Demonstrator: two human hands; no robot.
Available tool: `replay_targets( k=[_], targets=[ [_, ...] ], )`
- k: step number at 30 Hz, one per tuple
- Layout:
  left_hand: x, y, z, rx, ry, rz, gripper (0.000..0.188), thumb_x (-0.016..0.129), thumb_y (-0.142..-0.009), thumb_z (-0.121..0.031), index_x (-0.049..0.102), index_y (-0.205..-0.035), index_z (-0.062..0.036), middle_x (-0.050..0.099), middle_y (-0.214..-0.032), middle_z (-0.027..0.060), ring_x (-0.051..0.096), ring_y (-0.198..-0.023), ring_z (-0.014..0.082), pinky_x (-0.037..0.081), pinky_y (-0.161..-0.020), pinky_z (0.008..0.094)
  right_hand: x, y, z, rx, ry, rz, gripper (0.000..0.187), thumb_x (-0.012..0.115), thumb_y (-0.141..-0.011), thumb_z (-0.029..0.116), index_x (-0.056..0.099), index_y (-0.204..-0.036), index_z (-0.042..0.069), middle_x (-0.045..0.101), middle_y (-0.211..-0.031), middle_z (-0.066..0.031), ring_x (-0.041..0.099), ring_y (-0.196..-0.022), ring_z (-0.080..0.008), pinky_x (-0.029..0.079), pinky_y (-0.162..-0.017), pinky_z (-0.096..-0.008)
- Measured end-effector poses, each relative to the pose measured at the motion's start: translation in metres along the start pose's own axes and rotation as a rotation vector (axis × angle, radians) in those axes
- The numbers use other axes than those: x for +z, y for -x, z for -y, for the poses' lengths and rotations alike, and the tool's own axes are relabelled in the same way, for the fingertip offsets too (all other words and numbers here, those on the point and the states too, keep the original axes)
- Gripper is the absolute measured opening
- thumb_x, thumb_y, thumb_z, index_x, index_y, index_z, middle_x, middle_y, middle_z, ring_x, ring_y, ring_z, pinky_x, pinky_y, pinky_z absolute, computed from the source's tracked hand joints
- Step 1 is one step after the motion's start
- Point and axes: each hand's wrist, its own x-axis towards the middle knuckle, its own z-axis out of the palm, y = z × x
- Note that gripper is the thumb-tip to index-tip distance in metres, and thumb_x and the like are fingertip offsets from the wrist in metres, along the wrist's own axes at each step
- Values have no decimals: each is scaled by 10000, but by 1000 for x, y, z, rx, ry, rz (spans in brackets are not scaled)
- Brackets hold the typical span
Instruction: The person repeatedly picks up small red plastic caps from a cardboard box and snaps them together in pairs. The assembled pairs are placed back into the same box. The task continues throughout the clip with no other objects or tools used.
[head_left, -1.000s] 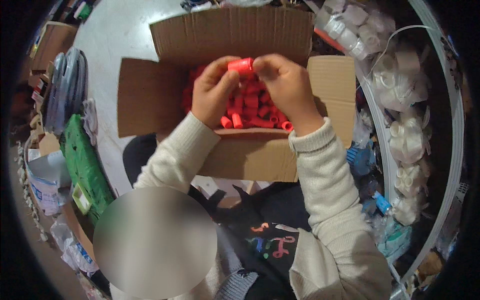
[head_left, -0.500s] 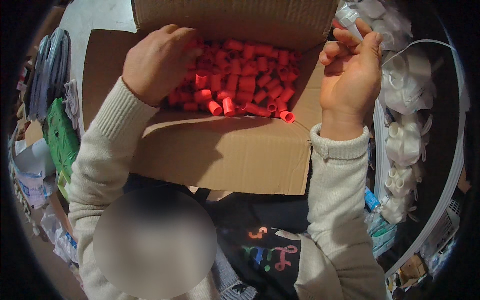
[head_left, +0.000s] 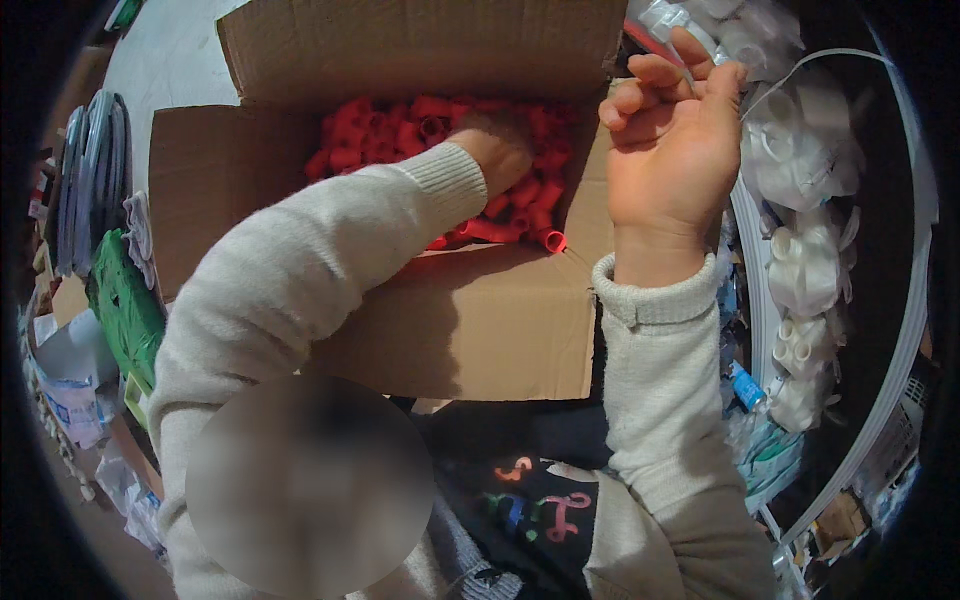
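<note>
A cardboard box (head_left: 480, 330) stands before me with its flaps spread, filled with short red plastic tube pieces (head_left: 365, 135). My left hand (head_left: 495, 150) is pushed down among them, near the middle right of the pile. Its fingers are sunk in the red pieces and hidden, so what they grip does not show. Beside the box's right flap, my right hand (head_left: 675, 140) is raised palm up, with loosely bent fingers apart. I see nothing held in it.
Clear bags of white pipe fittings (head_left: 805, 270) line the right side, beside long white strips (head_left: 900, 370). At the left are a green wrapped bundle (head_left: 122, 300) and a stack of grey flat items (head_left: 90, 185). A pale surface (head_left: 180, 60) lies behind the box.
My left hand has moved right from the box's left side and gone down into the red pieces. My right hand stays raised by the right flap. The view has shifted slightly.
</note>
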Motion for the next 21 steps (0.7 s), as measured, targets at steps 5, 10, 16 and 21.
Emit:
replay_targets(
  k=[5, 10, 16, 21],
  targets=[
    [3, -7, -9, -146, 25, 94, 219, 467, -802, -108, 618, -941, -31, 615, -972, 155, 612, -907, 265, 520, -670, 386, 7, 5, 5, 46, -106, -16, 303, 462, -902, 349, 520, -968, 60, 581, -728, -62, 511, -574, -139, 418, -519, -262],
    [-5, -17, -19, -166, 28, 242, 250, 483, -830, -141, 626, -1028, -90, 591, -1094, 114, 588, -986, 247, 510, -733, 384, 18, 8, 4, 114, -130, -97, 242, 491, -900, 272, 541, -965, 44, 568, -705, -56, 523, -553, -147, 432, -493, -258],
    [-13, -22, -23, -215, 21, 365, 278, 498, -837, -172, 617, -1085, -132, 582, -1136, 69, 563, -1040, 236, 490, -800, 375, 0, 2, -6, 139, -120, 25, 293, 504, -879, 336, 566, -966, 63, 584, -725, -45, 480, -583, -119, 376, -532, -271],
    [-13, -31, -22, -244, 105, 401, 299, 510, -830, -193, 602, -1111, -144, 561, -1170, 69, 547, -1064, 230, 475, -829, 361, 1, 3, -4, 177, -160, 19, 248, 558, -850, 271, 534, -949, 45, 588, -698, -53, 519, -515, -115, 408, -467, -245]
  ],
)
